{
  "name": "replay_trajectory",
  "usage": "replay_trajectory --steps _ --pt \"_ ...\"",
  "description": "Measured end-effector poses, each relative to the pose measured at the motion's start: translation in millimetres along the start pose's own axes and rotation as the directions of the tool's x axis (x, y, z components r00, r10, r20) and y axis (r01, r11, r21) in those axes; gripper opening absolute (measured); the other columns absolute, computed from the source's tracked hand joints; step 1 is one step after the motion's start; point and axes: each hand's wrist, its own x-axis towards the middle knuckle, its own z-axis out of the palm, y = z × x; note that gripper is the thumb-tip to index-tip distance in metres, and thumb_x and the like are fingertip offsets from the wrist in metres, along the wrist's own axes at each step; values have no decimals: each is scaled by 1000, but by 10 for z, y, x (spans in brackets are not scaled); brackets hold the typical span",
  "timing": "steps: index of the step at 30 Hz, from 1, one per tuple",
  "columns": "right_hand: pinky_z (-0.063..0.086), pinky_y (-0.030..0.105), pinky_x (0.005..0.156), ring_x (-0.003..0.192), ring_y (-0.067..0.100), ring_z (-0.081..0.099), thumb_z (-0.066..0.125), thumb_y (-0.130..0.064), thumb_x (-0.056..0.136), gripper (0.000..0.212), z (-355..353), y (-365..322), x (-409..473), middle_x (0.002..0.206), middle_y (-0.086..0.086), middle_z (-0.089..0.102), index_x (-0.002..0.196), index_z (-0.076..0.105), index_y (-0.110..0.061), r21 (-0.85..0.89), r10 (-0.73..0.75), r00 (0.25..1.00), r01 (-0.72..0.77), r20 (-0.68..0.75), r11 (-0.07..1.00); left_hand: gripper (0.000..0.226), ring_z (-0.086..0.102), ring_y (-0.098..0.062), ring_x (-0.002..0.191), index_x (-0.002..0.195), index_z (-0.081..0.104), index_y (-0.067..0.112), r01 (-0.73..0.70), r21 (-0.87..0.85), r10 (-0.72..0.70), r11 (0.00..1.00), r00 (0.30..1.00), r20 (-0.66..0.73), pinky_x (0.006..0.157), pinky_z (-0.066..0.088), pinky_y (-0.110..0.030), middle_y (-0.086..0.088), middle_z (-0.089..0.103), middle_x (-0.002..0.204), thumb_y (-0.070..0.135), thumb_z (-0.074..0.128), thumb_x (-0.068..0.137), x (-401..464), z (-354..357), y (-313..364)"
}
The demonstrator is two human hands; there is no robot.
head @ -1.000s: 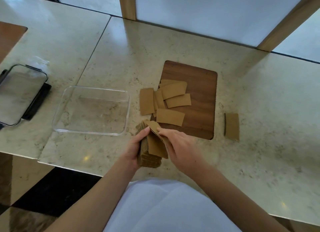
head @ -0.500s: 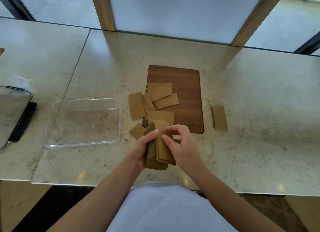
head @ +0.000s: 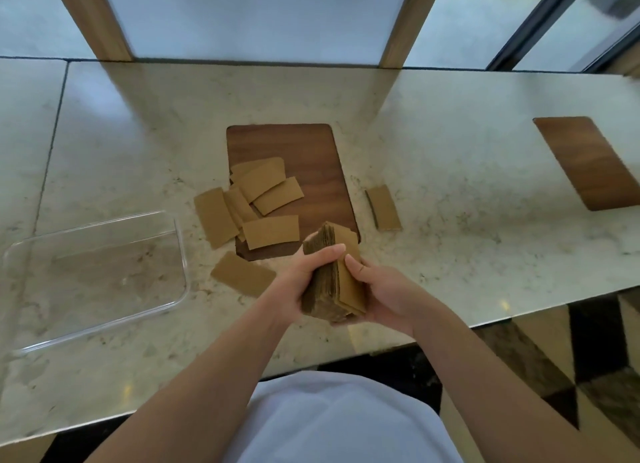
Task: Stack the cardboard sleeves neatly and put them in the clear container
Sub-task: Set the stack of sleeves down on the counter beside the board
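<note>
Cardboard sleeves (head: 332, 275) gathered into a thick stack sit between both hands, held above the near edge of the marble counter (head: 467, 172). Left hand (head: 301, 282) grips the stack from its left side, fingers curled over the ragged edges and the thumb laid across the top. Right hand (head: 384, 293) cups the stack from the right and underneath, thumb pressed against the flat face of the outermost sleeve. The stack stands on edge and leans slightly, its far end over the near right corner of a dark wooden board (head: 304, 158). Loose sleeves (head: 263, 199) lie scattered flat and overlapping on the left part of that board and spill onto the counter to its left. One single sleeve (head: 242, 277) lies flat on the counter just near the board's near left corner, close to the left wrist. Another sleeve (head: 382, 208) lies alone on the counter to the right of the board. Clear container (head: 181, 255) rests on the counter to the left, well apart from the hands, with nothing visible inside. A second wooden board (head: 588, 161) lies far to the right.
</note>
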Motion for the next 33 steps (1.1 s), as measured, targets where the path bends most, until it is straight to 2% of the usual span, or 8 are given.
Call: replay_trajectory --steps 4,7,10,15,17,23,29,33 --pt "59 49 92 116 32 69 55 -35 103 39 -351 -196 13 126 13 72 139 56 -20 62 -54 998 55 -22 997 99 78 -32 92 136 49 31 -29 93 38 995 994 -100 72 62 -47 -19 64 126 37 99 51 329 302 46" --pt "55 55 99 121 35 65 57 -33 102 40 -619 -407 85 131 15 68 139 57 -18 43 -105 994 107 -43 993 113 74 -28 98 134 34 24 -23 151 58 988 971 -232 69 64 -42 -14 58 127 51 96 44 557 567 126" --pt "53 54 102 121 32 63 59 -31 101 44 -942 -661 244 132 12 66 142 53 -16 -6 -147 982 147 -119 989 113 70 -26 106 129 30 19 -26 255 118 967 928 -353 79 64 -43 -10 57 126 63 93 46 859 818 140" --pt "59 34 78 109 19 65 57 -32 104 42 -1332 -928 544 123 -2 67 144 49 -23 -190 -203 965 171 -165 967 79 66 -22 104 134 34 16 -1 397 199 918 866 -458 84 62 -42 -1 60 116 57 79 83 1415 1057 106" --pt "58 33 80 108 18 64 56 -31 104 43 -1470 -1008 652 121 -4 66 145 46 -22 -238 -199 967 158 -159 958 70 67 -27 108 143 39 14 29 413 199 910 844 -498 93 60 -49 -4 63 120 52 70 92 1640 1121 71" --pt "56 44 97 111 22 66 56 -33 103 46 -1777 -1215 894 126 0 66 147 47 -23 -322 -121 981 68 -150 944 68 66 -30 108 148 46 12 164 438 125 884 820 -558 93 58 -48 -8 62 124 52 53 94 2091 1373 106" --pt "56 31 82 104 17 65 56 -30 103 40 -1731 -1259 1134 122 -2 67 142 52 -23 -346 -154 953 57 -260 936 58 58 -26 121 154 41 14 153 424 182 893 737 -651 101 50 -41 0 57 134 44 49 105 2301 1430 101" --pt "45 18 79 108 15 59 56 -29 102 54 -1654 -1233 1278 128 0 56 151 37 -16 -451 -202 927 40 -316 892 51 53 -30 135 154 44 11 173 464 230 869 689 -687 101 41 -34 -9 56 148 37 43 110 2401 1395 86"
